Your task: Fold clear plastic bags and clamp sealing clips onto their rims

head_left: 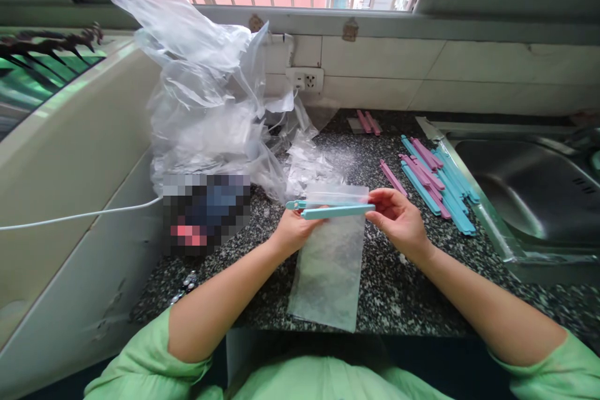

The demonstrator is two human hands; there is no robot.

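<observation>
Across the upper part of a clear plastic bag [330, 269] lies a light blue bag sealing clip [342, 210], its two bars slightly apart at the left end. My left hand [297, 230] is closed around the clip's left end, with the thumb along the near bar. At the clip's right end, my right hand [396, 215] pinches the bar and the bag's edge between thumb and fingers. The bag hangs down from the clip towards the counter's front edge. Some fingertips are hidden behind the bag and clip.
Pink and blue clips [426, 175] lie piled at the right, beside a steel sink [525, 187]. Two pink clips [369, 122] lie farther back. Crumpled clear plastic bags [210, 100] fill the left back. A pixelated dark object [210, 209] and white cable [84, 217] are at left.
</observation>
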